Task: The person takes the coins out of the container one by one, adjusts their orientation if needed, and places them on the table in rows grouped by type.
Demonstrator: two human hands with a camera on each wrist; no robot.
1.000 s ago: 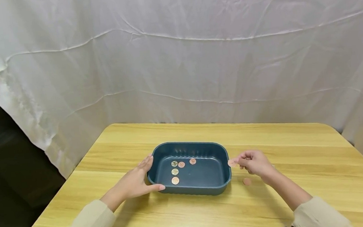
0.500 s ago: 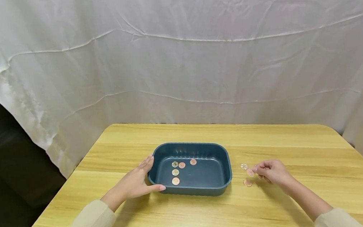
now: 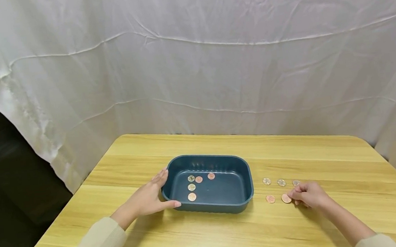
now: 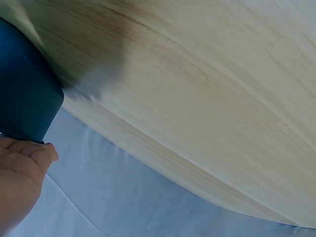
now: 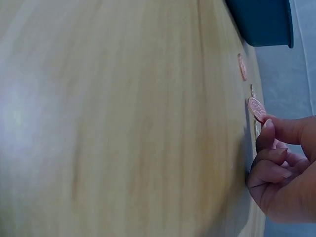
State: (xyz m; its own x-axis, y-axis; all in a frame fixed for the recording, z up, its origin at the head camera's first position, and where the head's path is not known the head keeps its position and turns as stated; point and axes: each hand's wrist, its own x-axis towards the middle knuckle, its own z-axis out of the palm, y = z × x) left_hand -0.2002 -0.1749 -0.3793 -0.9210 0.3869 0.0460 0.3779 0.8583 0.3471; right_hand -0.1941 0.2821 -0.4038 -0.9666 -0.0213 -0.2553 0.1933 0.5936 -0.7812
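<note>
I read the left hand (image 3: 149, 197) at the lower centre-left of the head frame, on the left end of a dark blue rectangular tray (image 3: 221, 190). The fingers lie along the tray's left rim and the thumb extends straight across its near rim. Grip state: spread, bearing on the rim without closing round it.

I read the right hand (image 3: 310, 196) at the lower right of the frame. Grip state: closed to a pinch; thumb and index finger hold a copper-coloured coin (image 5: 256, 109) by its edge. In the right wrist view this coin is tilted; I cannot tell whether it touches the table.

Coin positions: the tray, at lower centre, contains five coins. Three form a column at its left, and two copper-coloured coins (image 3: 211, 176) lie to the right of the column's top. On the wooden table (image 3: 211, 240), right of the tray, three pale coins (image 3: 281, 182) form a row; the rightmost is just beside the fingers. Below the row's left end lies a single copper-coloured coin (image 3: 270, 199).

A white curtain (image 3: 214, 71) fills the upper frame.
</note>
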